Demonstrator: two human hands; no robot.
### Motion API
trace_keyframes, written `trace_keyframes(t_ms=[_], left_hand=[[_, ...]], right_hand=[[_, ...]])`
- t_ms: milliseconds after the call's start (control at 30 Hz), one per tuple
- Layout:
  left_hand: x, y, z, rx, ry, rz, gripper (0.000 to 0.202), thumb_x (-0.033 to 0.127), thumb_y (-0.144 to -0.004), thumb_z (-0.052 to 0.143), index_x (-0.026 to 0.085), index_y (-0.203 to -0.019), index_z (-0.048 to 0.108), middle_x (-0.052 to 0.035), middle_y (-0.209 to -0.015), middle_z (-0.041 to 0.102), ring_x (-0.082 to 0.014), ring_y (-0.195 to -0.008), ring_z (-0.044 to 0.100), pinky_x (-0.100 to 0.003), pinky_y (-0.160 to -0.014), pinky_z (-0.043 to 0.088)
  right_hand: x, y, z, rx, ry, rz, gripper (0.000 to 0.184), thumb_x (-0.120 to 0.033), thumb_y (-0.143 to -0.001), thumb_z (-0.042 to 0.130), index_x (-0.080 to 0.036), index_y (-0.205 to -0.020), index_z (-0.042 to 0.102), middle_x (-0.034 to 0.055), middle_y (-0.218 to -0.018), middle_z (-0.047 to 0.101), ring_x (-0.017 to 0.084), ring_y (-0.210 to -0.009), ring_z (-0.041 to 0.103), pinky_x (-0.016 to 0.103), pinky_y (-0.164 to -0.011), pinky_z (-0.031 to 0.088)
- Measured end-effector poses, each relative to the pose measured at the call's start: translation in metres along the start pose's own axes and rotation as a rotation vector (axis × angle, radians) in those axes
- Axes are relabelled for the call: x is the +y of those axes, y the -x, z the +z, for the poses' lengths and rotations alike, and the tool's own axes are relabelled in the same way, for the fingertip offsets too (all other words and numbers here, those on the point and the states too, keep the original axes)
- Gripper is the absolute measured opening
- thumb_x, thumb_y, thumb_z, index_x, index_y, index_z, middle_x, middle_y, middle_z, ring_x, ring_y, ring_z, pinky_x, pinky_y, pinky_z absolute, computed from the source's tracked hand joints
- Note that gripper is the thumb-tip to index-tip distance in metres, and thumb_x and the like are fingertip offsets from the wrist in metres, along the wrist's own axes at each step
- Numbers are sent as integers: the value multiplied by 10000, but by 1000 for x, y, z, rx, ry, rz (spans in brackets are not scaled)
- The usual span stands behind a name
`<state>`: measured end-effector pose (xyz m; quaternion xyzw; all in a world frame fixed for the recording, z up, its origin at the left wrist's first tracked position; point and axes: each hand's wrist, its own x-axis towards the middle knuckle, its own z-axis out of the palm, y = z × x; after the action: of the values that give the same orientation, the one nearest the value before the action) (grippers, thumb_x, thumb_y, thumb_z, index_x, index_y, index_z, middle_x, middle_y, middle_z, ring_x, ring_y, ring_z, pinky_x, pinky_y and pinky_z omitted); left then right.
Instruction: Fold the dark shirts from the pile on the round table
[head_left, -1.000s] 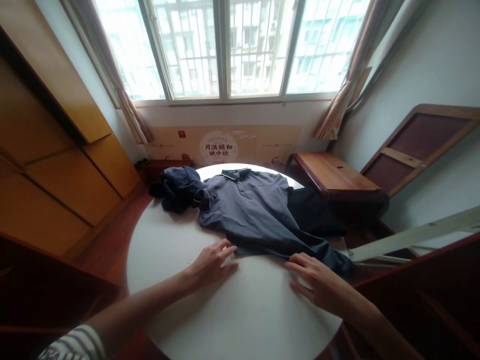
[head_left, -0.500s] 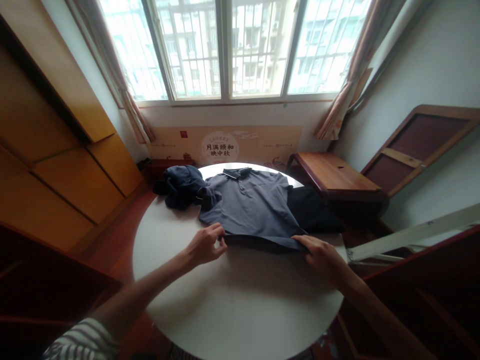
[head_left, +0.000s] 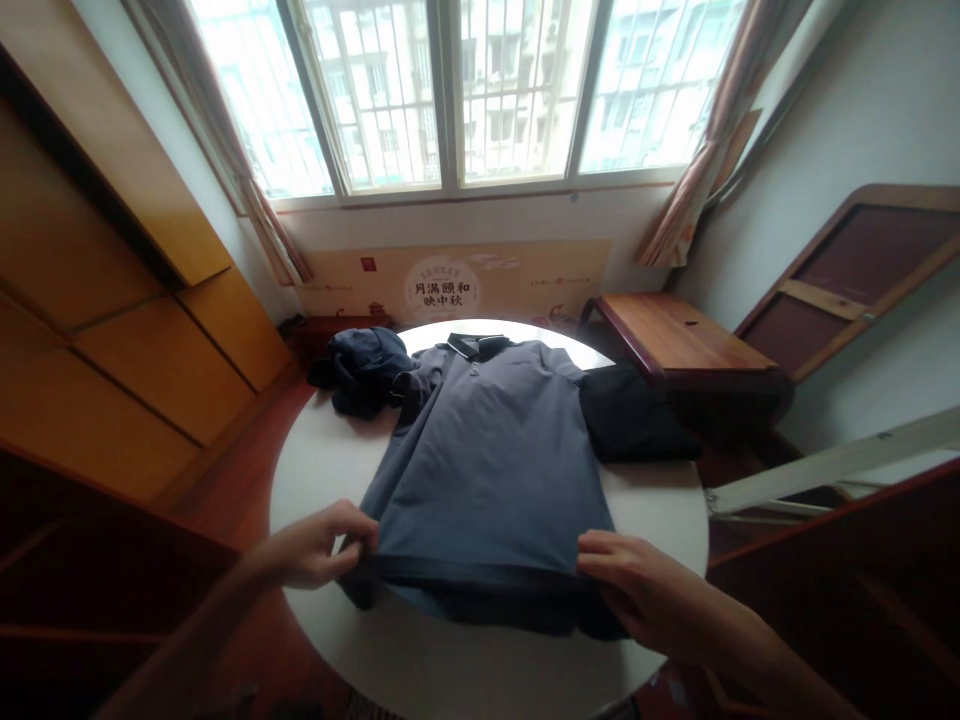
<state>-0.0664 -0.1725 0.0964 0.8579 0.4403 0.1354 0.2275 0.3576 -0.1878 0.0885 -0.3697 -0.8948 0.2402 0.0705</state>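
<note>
A grey-blue polo shirt (head_left: 495, 450) lies spread front up on a round white table (head_left: 315, 470), its dark collar toward the window and its hem toward me. My left hand (head_left: 330, 545) pinches the shirt's lower left side. On the opposite side, my right hand (head_left: 637, 580) grips the cloth near the lower right, fingers closed. Between the two hands the cloth is stretched, and the hem hangs slightly loose below them.
A crumpled dark garment (head_left: 367, 370) rests at the table's back left. Folded black cloth (head_left: 637, 415) lies at the right, partly beside the shirt. Beyond stand a wooden side table (head_left: 682, 335) and a leaning framed panel (head_left: 847, 270). Yellow cabinets (head_left: 165, 370) line the left.
Both hands have come toward me and spread apart, drawing the hem down the table. The shirt's body is now pulled out longer and flatter.
</note>
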Motion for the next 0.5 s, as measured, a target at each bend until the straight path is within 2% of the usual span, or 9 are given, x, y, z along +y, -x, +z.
trace_keyframes(t_ms=[67, 100, 167, 200, 267, 300, 400, 433, 500], left_hand=[[-2, -10, -2, -48, 70, -19, 244, 235, -869, 455, 213, -786, 684, 15, -700, 664, -129, -656, 600, -221, -701, 490], [-6, -20, -5, 2, 98, -53, 239, 246, -877, 457, 210, -812, 684, 12, -704, 666, -131, -654, 606, -227, -701, 494], [-21, -47, -12, 235, 72, -168, 224, 309, -881, 483, 201, -864, 679, -7, -748, 683, -151, -688, 631, -244, -696, 506], [-30, -64, -17, 351, 43, -225, 237, 342, -882, 492, 197, -902, 679, -23, -794, 699, -165, -726, 648, -252, -702, 513], [-50, -100, -26, 521, -24, -330, 286, 393, -883, 505, 184, -969, 680, -62, -901, 724, -191, -815, 675, -272, -754, 523], [-59, -117, -30, 563, -58, -387, 310, 414, -881, 516, 175, -992, 681, -80, -936, 729, -204, -855, 682, -281, -786, 523], [-73, -162, -37, 560, -137, -540, 358, 457, -820, 624, 151, -992, 692, -113, -913, 740, -246, -889, 693, -299, -806, 520], [-75, -173, -38, 546, -152, -563, 357, 452, -792, 660, 149, -976, 699, -117, -894, 742, -256, -886, 694, -301, -800, 520], [-75, -190, -41, 539, -166, -569, 322, 420, -766, 685, 151, -941, 713, -118, -875, 747, -265, -888, 693, -303, -801, 519]], right_hand=[[-5, 7, -7, -125, -80, -13, 255, 9, -748, 508, -207, -786, 641, 15, -852, 650, 143, -787, 608, 228, -706, 441], [-6, 8, -11, -187, -136, -17, 227, -30, -771, 553, -214, -833, 672, 12, -866, 667, 141, -783, 619, 223, -700, 446], [-2, 4, -20, -243, -236, -23, 148, -180, -828, 644, -225, -949, 717, 20, -880, 697, 152, -790, 642, 224, -692, 464], [3, -3, -24, -222, -268, -23, 162, -267, -849, 664, -221, -993, 724, 30, -884, 707, 161, -798, 650, 229, -691, 473], [20, -24, -30, -87, -263, 7, 237, -379, -900, 620, -197, -1014, 722, 46, -858, 711, 167, -774, 650, 241, -686, 482], [31, -38, -31, 13, -215, 35, 261, -393, -928, 579, -184, -1003, 716, 51, -843, 706, 165, -750, 642, 248, -688, 482], [63, -81, -31, 281, 53, 163, 260, -348, -972, 507, -163, -996, 688, 73, -890, 695, 172, -756, 635, 263, -707, 466], [72, -94, -29, 323, 140, 201, 242, -329, -973, 507, -164, -1005, 682, 81, -933, 692, 180, -796, 642, 263, -722, 461], [86, -113, -21, 325, 246, 254, 212, -309, -968, 518, -172, -1019, 671, 86, -1000, 685, 189, -859, 648, 257, -742, 452]])
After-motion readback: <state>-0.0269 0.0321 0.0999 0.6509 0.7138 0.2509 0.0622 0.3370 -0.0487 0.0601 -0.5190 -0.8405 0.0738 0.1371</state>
